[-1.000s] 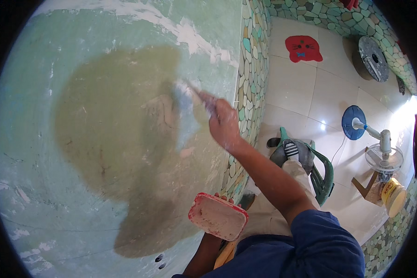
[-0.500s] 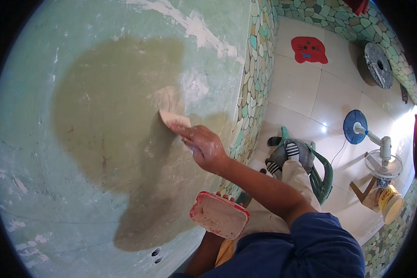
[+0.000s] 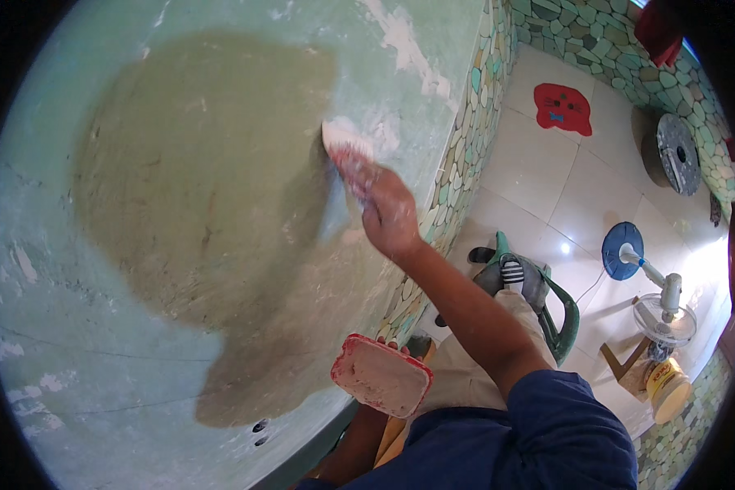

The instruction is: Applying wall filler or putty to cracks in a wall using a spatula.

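My right hand [image 3: 392,214] is closed around a putty knife [image 3: 343,147], its pale blade flat on the green plastered wall [image 3: 45,220]. The blade's tip lies beside a whitish filler patch [image 3: 384,132]. Lower down, a shallow red-rimmed tub [image 3: 381,376] of pale, pasty filler rests in my left hand [image 3: 395,346]. Only some fingertips of that hand show past the tub's far rim; its palm is hidden below. The shadow of my head and arm darkens much of the wall.
A green plastic chair [image 3: 560,327] stands by my legs on the tiled floor [image 3: 539,171]. Further right are a standing fan [image 3: 665,306], a yellow-labelled jar [image 3: 668,390] and a round dark bucket-like thing [image 3: 676,155]. A red cat-shaped mat [image 3: 563,109] lies farther off.
My right hand has moved the putty knife up and to the right along the wall, to the whitish patch. The tub stays nearly in place in my left hand. The whole view has shifted slightly.
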Motion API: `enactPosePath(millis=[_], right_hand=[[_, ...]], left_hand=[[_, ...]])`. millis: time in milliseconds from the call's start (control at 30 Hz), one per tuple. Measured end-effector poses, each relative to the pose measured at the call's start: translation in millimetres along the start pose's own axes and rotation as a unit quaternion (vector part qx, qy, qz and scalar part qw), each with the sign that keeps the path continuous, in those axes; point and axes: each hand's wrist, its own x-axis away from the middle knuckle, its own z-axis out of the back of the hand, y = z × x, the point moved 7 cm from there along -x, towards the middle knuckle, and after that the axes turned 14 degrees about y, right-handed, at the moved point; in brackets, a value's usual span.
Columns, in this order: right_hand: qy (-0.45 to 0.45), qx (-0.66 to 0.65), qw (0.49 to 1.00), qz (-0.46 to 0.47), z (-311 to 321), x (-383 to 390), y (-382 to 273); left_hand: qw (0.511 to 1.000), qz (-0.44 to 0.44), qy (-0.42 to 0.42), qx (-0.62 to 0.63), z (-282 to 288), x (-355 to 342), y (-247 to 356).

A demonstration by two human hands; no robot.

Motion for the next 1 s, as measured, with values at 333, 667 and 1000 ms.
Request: enactPosePath(millis=[333, 667, 1000], right_hand=[[-0.216, 0.036, 0.975, 0.031, 12, 103, -15], [0.095, -0.411, 0.690, -0.589, 28, 79, 94], [0.165, -0.270, 0.729, -0.607, 17, 128, 154]], left_hand=[[0.997, -0.016, -0.063, -0.038, -15, 0, 4], [0.999, -0.012, -0.048, 0.009, -3, -7, 4], [1.000, -0.009, 0.009, -0.006, 8, -10, 10]])
